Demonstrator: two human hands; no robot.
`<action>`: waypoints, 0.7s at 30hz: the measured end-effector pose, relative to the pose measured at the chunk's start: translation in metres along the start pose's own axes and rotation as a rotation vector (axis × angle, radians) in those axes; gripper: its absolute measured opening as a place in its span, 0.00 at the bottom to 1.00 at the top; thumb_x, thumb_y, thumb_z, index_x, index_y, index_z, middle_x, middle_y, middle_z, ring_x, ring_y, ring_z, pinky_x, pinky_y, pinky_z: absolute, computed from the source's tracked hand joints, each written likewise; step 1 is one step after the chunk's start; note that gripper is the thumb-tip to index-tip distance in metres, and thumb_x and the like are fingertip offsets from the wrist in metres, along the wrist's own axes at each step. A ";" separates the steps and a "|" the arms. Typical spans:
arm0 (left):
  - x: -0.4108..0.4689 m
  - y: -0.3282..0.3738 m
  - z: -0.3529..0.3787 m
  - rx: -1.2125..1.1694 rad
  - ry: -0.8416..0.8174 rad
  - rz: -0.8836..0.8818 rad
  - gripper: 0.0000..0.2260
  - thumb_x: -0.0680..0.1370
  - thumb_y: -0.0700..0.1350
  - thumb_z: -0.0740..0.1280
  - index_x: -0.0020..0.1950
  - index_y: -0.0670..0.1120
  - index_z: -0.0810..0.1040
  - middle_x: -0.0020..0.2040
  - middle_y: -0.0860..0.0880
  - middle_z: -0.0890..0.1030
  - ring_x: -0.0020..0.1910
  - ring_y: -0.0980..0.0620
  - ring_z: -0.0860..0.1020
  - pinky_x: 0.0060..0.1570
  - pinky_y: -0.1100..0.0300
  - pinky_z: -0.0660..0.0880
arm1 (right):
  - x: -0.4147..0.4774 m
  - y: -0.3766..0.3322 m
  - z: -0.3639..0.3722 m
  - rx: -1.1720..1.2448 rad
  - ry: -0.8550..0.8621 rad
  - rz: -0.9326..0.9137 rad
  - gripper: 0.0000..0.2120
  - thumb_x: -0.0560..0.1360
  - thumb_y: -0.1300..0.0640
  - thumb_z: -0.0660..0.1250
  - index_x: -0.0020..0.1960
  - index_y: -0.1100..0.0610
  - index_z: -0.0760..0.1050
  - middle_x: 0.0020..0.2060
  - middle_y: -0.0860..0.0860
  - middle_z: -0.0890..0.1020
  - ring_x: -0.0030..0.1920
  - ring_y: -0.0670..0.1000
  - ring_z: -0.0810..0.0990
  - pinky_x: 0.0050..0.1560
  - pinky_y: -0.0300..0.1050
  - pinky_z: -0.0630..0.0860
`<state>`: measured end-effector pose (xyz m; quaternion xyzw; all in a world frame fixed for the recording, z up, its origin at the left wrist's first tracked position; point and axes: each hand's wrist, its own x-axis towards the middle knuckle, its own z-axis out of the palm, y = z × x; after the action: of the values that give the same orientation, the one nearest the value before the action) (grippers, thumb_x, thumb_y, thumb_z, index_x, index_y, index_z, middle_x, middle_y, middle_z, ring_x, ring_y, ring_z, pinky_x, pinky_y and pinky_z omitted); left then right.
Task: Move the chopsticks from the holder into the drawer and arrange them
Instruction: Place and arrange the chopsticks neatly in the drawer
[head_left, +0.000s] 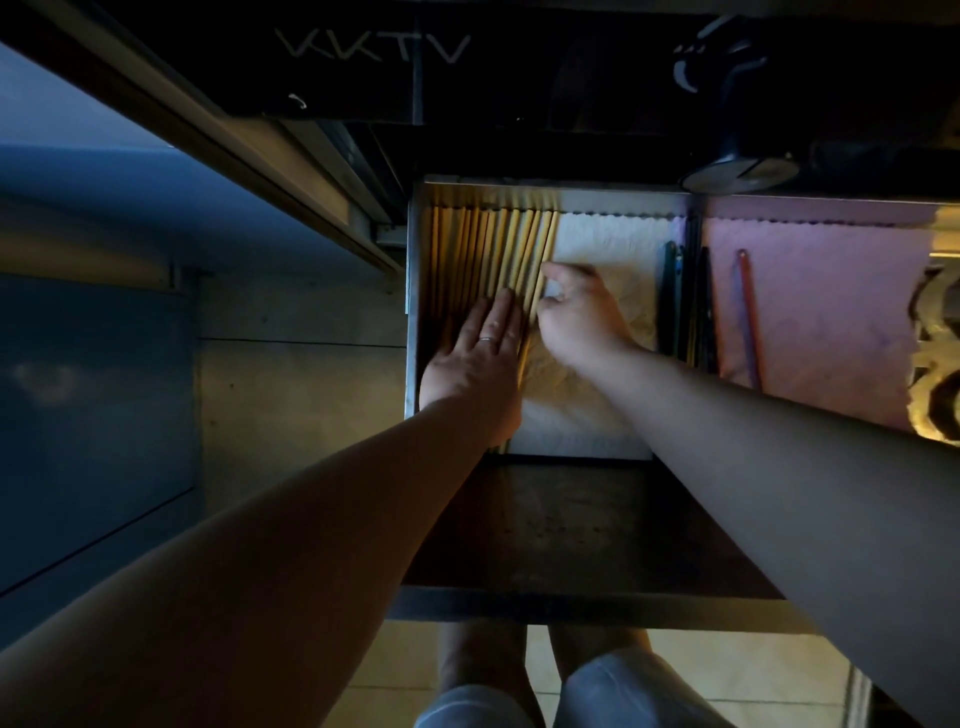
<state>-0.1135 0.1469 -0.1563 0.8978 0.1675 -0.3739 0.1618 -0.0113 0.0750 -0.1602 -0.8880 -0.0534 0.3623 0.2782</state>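
Chopsticks (498, 244) lie side by side on a white liner (613, 244) at the left end of the drawer (413, 270) — the near part of the row sits under the left hand (478, 358), whose fingers lie straight and close together, flat on the sticks, a ring (487, 339) on one. Just right of those fingertips the right hand (576, 317) curls its fingers against the outermost sticks, thumb stretched ahead over the liner — whether it pinches one I cannot tell. Dark utensils (670, 291) lie well right of its knuckles.
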 end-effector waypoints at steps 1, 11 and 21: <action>-0.001 0.001 0.001 -0.010 0.004 -0.026 0.39 0.81 0.45 0.58 0.78 0.51 0.31 0.76 0.54 0.27 0.77 0.53 0.33 0.75 0.47 0.51 | 0.000 0.000 0.000 0.007 0.001 0.000 0.22 0.79 0.59 0.59 0.72 0.52 0.67 0.70 0.53 0.68 0.65 0.54 0.75 0.57 0.40 0.73; 0.002 -0.004 0.004 0.128 0.029 0.116 0.37 0.81 0.46 0.57 0.78 0.50 0.31 0.77 0.52 0.28 0.77 0.52 0.34 0.77 0.47 0.44 | 0.005 0.005 -0.001 0.052 -0.005 0.053 0.23 0.78 0.59 0.61 0.72 0.50 0.67 0.70 0.52 0.71 0.64 0.54 0.75 0.62 0.51 0.76; -0.004 -0.002 0.002 0.073 0.026 0.102 0.35 0.82 0.45 0.56 0.80 0.50 0.35 0.79 0.52 0.31 0.79 0.51 0.37 0.77 0.48 0.44 | -0.002 0.018 -0.023 0.088 -0.014 0.159 0.22 0.78 0.60 0.59 0.71 0.49 0.69 0.69 0.50 0.73 0.63 0.54 0.76 0.61 0.48 0.76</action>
<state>-0.1178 0.1471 -0.1554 0.9153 0.1097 -0.3591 0.1455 0.0011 0.0491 -0.1548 -0.8738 0.0312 0.3915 0.2868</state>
